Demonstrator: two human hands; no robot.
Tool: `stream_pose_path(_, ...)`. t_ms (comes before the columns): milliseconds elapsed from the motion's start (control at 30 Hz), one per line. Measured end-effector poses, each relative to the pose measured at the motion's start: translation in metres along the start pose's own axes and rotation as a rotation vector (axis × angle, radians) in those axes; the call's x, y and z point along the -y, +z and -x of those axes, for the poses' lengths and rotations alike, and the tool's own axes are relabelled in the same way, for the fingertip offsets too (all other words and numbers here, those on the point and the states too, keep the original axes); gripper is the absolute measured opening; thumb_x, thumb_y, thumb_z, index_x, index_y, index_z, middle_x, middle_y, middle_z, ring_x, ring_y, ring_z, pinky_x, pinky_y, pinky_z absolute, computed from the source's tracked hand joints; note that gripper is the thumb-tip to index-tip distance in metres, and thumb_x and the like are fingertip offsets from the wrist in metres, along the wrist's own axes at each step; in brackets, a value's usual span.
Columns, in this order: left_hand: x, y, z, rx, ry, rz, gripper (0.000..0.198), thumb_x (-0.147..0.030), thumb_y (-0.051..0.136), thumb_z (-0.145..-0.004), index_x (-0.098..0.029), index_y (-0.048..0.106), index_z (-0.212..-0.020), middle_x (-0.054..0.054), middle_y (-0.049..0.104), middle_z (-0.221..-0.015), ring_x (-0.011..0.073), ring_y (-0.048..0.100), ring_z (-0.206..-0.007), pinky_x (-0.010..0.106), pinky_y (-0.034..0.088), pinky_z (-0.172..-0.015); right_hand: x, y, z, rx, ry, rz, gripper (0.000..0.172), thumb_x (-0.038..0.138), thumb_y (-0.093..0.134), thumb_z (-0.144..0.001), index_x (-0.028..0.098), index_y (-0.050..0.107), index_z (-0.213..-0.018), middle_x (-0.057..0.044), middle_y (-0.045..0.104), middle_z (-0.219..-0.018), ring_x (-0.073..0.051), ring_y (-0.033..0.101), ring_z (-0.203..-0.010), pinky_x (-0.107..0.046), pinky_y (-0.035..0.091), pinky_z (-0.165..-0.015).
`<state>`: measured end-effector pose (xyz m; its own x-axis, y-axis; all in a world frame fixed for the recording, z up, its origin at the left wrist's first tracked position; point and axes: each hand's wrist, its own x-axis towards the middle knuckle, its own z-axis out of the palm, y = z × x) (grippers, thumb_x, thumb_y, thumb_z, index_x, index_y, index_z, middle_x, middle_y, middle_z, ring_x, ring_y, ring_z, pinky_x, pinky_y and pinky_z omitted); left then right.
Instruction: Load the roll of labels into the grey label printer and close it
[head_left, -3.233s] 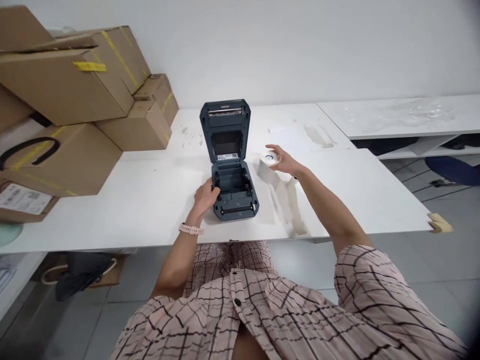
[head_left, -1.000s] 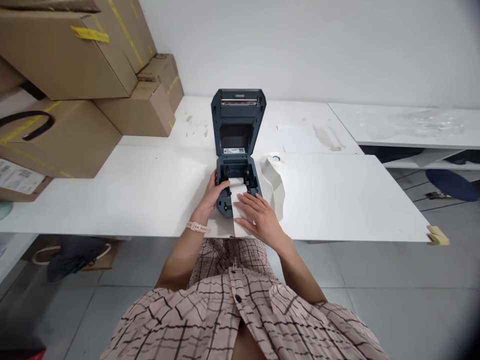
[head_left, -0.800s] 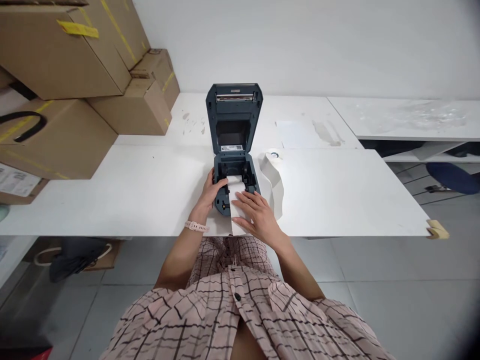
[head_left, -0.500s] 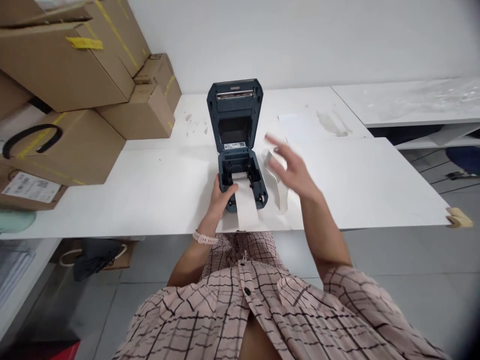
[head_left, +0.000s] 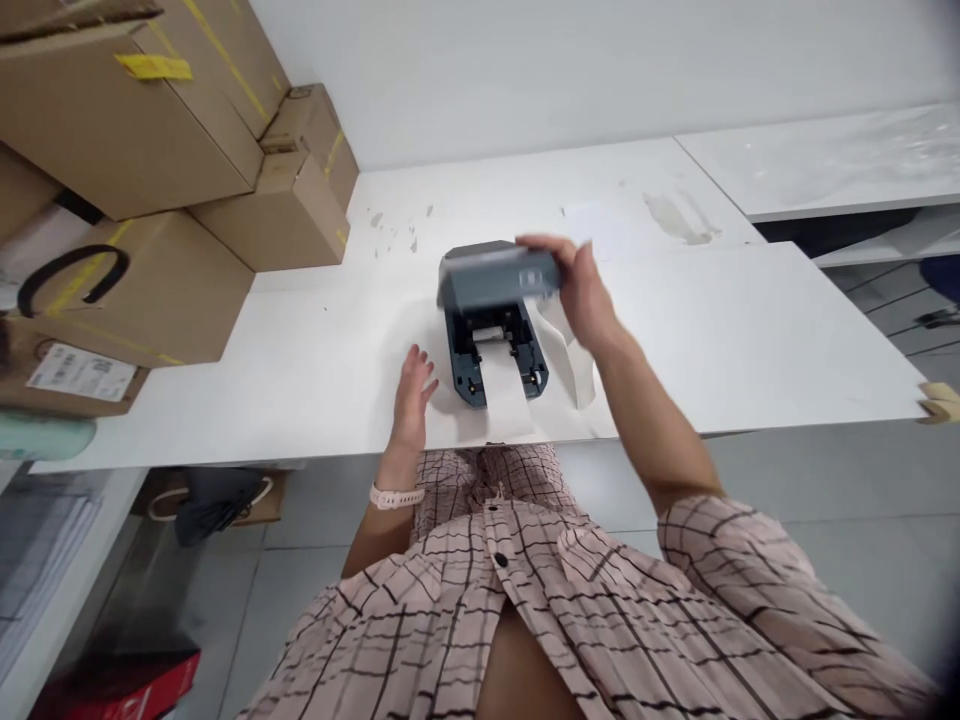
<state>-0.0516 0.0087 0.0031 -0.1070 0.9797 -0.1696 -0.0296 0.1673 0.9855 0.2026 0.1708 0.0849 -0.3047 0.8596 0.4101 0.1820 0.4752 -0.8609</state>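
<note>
A dark blue label printer [head_left: 466, 375] stands on the white table with its lid [head_left: 487, 278] partly lowered and blurred by motion. My right hand [head_left: 585, 295] grips the lid at its right edge, fingers over the top. White label paper [head_left: 506, 390] runs from inside the printer out over its front to the table edge. Left of the printer, my left hand [head_left: 412, 395] is apart from it, fingers spread and holding nothing. A loose curled strip of white paper [head_left: 576, 372] lies right of the printer, beneath my right forearm.
Cardboard boxes [head_left: 292, 215] are stacked at the left of the table [head_left: 322, 390]. A black curved band [head_left: 71, 270] lies against them, with a mint-green object [head_left: 45, 438] below. A tape-like roll [head_left: 939, 402] sits at the table's right corner. Plastic sheeting [head_left: 862, 155] covers the far-right surface.
The printer lid has swung from upright to partly lowered, now in my right hand. My left hand has let go of the printer's side and moved left.
</note>
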Motion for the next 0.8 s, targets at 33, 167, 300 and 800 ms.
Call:
stream_pose_path(33, -0.001, -0.002, -0.004, -0.031, 0.017, 0.020, 0.086, -0.075, 0.048, -0.094, -0.033, 0.028, -0.166, 0.009, 0.029, -0.176, 0.0331, 0.033, -0.160, 0.049, 0.040, -0.125, 0.005, 0.005, 0.028, -0.003, 0.014, 0.028, 0.081, 0.087, 0.019, -0.096, 0.036, 0.054, -0.148, 0.001, 0.055, -0.156, -0.030, 0.045, -0.152, -0.049, 0.040, -0.126)
stream_pose_path(167, -0.009, 0.010, -0.014, -0.028, 0.045, 0.049, 0.082, -0.070, 0.050, -0.096, -0.035, 0.027, -0.166, 0.005, 0.025, -0.177, 0.0306, 0.024, -0.164, 0.048, 0.032, -0.130, 0.016, 0.033, 0.107, 0.045, -0.013, 0.148, 0.058, 0.070, 0.035, -0.104, 0.036, 0.058, -0.145, -0.001, 0.048, -0.165, -0.026, 0.029, -0.161, -0.053, 0.021, -0.135)
stream_pose_path(300, -0.017, 0.036, -0.013, 0.041, 0.022, 0.046, 0.091, -0.060, 0.067, -0.090, -0.031, 0.026, -0.166, 0.005, 0.028, -0.176, 0.0335, 0.025, -0.163, 0.046, 0.034, -0.130, 0.004, 0.055, 0.128, -0.058, 0.172, 0.081, 0.073, 0.065, 0.049, -0.101, 0.034, 0.029, -0.165, -0.003, 0.023, -0.177, -0.027, 0.017, -0.165, -0.054, 0.021, -0.135)
stream_pose_path(800, -0.001, 0.049, -0.004, 0.041, 0.122, 0.048, 0.085, -0.063, 0.069, -0.087, -0.032, 0.037, -0.160, 0.011, 0.045, -0.166, 0.0371, 0.047, -0.150, 0.049, 0.048, -0.118, -0.016, 0.066, 0.141, -0.158, 0.479, -0.326, 0.101, 0.069, 0.068, -0.088, 0.037, 0.016, -0.168, -0.007, 0.038, -0.170, -0.035, 0.040, -0.154, -0.055, 0.036, -0.128)
